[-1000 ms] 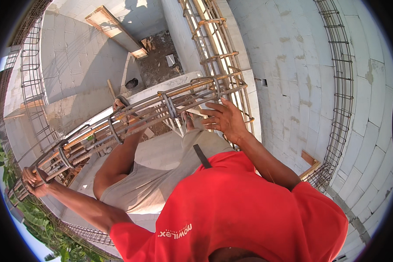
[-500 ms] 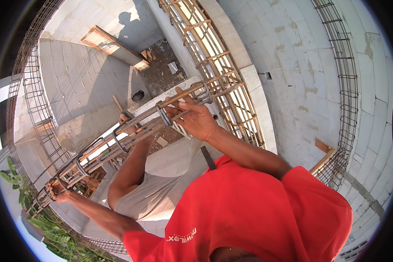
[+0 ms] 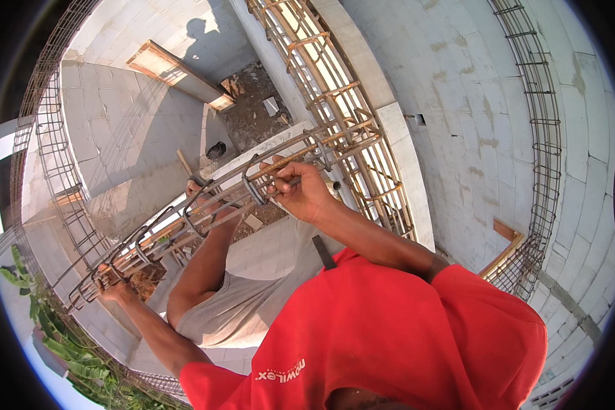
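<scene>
At the far left, the left hand [image 3: 111, 285] is clenched around the lower end of a long rebar cage [image 3: 205, 208], which slants up from there toward the middle of the view. A second person in a grey shirt [image 3: 242, 311] stands under it, one hand [image 3: 197, 188] raised to the bars. Further right, the right hand [image 3: 306, 193] grips a bar near the cage's upper end, close to a bent tie [image 3: 251, 186]. Several ties already ring the bars, so the cage looks mostly assembled. It hangs in the air above a block wall [image 3: 403, 154], not yet set down beside the other cage [image 3: 335, 102] lying there.
</scene>
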{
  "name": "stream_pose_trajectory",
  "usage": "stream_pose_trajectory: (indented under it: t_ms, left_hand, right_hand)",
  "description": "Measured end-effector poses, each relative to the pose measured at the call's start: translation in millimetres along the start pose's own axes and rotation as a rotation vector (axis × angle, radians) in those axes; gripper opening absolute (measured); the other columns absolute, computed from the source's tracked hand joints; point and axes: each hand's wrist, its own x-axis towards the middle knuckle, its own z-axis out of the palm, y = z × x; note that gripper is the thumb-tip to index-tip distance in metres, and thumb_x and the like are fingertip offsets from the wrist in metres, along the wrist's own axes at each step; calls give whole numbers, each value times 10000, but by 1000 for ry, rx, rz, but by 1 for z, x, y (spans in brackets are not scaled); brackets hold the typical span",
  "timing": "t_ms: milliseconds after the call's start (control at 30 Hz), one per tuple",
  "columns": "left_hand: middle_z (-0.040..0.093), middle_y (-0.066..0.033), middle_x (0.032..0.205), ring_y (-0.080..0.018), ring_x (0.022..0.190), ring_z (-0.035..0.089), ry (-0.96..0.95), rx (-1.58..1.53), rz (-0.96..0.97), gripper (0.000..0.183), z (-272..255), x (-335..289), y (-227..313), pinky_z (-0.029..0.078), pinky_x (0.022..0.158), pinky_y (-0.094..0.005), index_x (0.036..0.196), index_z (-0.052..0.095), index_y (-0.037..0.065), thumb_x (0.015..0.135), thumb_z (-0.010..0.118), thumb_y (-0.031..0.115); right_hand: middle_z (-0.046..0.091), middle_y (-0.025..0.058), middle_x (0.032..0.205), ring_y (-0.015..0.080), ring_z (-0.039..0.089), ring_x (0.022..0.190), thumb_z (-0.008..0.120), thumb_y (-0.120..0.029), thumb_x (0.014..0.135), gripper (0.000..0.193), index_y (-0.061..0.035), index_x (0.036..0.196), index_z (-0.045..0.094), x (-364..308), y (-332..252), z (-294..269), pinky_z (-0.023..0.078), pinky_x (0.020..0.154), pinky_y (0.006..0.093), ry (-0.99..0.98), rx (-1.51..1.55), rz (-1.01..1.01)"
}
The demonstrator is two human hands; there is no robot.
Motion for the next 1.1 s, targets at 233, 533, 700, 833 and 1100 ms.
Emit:
stream_pose_trajectory:
  t_ms: [233,533,700,833,1100]
  left_hand:
    - [670,-29,730,-192,653,620,10,447,-120,337,4,22,-2,538,728,-351,814,682,151,959,714,454]
    - [676,-8,711,-112,613,600,-56,360,-31,245,-9,48,-7,507,572,-245,782,638,120,1023,647,166]
    - [651,-8,724,-114,661,619,-136,369,-73,236,-11,58,-5,523,598,-245,802,612,101,1031,621,158]
    - [640,-5,738,-137,680,615,-82,376,-33,248,-12,50,-2,541,670,-283,777,596,106,1020,612,157]
    - [661,32,755,-198,776,659,9,449,-155,215,-7,35,2,572,808,-435,715,598,177,915,642,241]
  right_hand:
    - [644,217,1376,142,510,611,576,-17,786,374,-9,1153,652,2,-6,-12,503,918,391,-14,-22,62]
    - [713,169,1249,265,714,1043,664,-259,983,313,-45,1211,669,-102,-94,-49,565,973,437,363,-619,164]
    - [704,63,956,226,662,897,690,-212,951,258,-51,1150,662,-78,-142,-35,538,914,398,398,-464,-343]
    - [519,-26,720,166,560,751,668,-143,916,182,-69,1082,676,-56,-141,-21,474,913,409,476,-263,-333]
    - [370,-41,575,145,481,619,747,-67,880,161,-79,872,586,-44,-147,-25,515,757,398,436,-165,-427]
